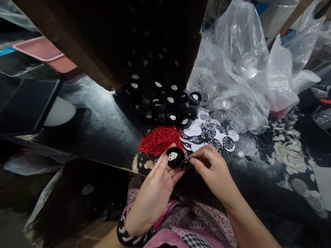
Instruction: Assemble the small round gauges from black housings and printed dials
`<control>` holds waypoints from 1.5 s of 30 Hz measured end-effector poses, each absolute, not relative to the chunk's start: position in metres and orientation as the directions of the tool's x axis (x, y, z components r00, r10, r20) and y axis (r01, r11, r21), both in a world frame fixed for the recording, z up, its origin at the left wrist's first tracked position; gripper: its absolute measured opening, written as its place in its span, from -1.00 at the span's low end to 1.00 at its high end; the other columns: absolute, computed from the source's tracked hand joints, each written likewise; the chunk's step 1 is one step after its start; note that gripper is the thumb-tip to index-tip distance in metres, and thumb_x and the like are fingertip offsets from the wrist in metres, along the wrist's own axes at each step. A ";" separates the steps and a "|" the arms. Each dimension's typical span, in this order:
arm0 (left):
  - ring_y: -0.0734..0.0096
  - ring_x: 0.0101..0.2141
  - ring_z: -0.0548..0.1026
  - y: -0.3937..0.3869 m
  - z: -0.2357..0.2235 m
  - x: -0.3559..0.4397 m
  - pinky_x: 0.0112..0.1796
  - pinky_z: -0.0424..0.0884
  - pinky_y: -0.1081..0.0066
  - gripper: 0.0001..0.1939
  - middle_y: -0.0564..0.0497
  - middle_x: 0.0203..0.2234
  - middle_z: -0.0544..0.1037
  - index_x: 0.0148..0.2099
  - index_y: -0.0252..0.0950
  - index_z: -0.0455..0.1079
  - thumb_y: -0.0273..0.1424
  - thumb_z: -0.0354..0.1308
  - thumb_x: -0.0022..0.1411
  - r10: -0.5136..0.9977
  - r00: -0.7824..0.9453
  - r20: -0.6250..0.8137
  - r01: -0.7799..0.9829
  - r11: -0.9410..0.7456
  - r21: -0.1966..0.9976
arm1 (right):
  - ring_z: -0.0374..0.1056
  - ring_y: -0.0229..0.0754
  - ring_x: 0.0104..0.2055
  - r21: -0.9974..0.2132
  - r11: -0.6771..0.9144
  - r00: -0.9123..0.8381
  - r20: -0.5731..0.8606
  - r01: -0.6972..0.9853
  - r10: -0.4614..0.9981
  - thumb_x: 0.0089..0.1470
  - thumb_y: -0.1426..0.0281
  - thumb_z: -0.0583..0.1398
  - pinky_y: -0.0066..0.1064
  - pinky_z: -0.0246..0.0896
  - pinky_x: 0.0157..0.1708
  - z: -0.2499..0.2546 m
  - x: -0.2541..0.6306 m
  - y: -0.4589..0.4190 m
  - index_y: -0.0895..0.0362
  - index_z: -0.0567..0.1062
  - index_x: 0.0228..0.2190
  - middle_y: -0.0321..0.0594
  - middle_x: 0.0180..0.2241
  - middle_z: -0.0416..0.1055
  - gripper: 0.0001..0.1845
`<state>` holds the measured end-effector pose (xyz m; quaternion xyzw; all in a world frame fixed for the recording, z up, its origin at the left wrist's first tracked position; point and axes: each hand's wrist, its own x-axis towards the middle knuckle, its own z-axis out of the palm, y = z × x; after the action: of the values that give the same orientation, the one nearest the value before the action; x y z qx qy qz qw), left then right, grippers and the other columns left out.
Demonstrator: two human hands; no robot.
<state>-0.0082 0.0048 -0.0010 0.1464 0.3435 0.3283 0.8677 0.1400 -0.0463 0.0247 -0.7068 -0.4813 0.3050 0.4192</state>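
My left hand (155, 189) is curled around a small round black cup (174, 157) with a pale plate in its middle, held at the fingertips. My right hand (210, 167) pinches a round printed dial disc (186, 164) right beside that cup, its edge touching the cup's rim. Just beyond my hands lie a heap of thin red needles (158, 140), a spread of printed dial discs (209, 136) and a pile of more black cups (165, 103) spilling from a dark box.
A large brown cardboard box (85, 44) looms over the table's far left. Clear plastic bags with transparent rings (232, 86) fill the far right. Pale paper scraps (287, 151) litter the right side. A black tray (26, 103) and a pink tray (43, 51) sit at the left.
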 end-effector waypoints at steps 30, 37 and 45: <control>0.16 0.00 0.50 0.008 -0.015 -0.053 0.02 0.44 0.25 -0.69 0.00 -0.05 0.58 0.02 -0.14 0.43 -0.28 0.22 0.21 0.832 0.356 -0.424 -0.174 0.506 0.845 | 0.39 0.00 -0.24 -0.301 -0.159 0.135 -0.099 0.940 0.986 0.21 0.46 0.10 -0.16 0.15 -0.17 0.032 0.128 -0.029 0.17 0.47 -0.31 -0.11 -0.30 0.50 -0.86; 0.12 0.01 0.51 0.008 -0.009 -0.041 0.06 0.43 0.12 -0.75 -0.04 -0.11 0.60 -0.08 -0.21 0.42 -0.38 0.28 0.16 0.784 0.387 -0.485 -0.367 0.614 0.699 | 0.40 0.02 -0.29 -0.059 -0.103 0.094 -0.138 0.993 0.986 0.23 0.42 0.09 -0.16 0.11 -0.23 0.025 0.122 -0.017 0.19 0.43 -0.31 -0.05 -0.32 0.48 -0.86; 0.19 0.10 0.44 -0.001 -0.013 -0.026 0.17 0.30 0.20 -0.76 -0.01 -0.04 0.58 -0.03 -0.18 0.45 -0.35 0.22 0.24 0.791 0.437 -0.428 -0.433 0.602 0.671 | 0.38 -0.04 -0.24 -0.329 -0.119 0.103 -0.066 0.937 0.992 0.21 0.42 0.14 -0.21 0.08 -0.17 0.022 0.122 -0.025 0.16 0.45 -0.33 -0.15 -0.29 0.49 -0.90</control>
<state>-0.0258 -0.0010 -0.0134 0.2392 0.3741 0.3764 0.8131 0.1224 -0.0255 0.0224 -0.7355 -0.6558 0.1361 0.1021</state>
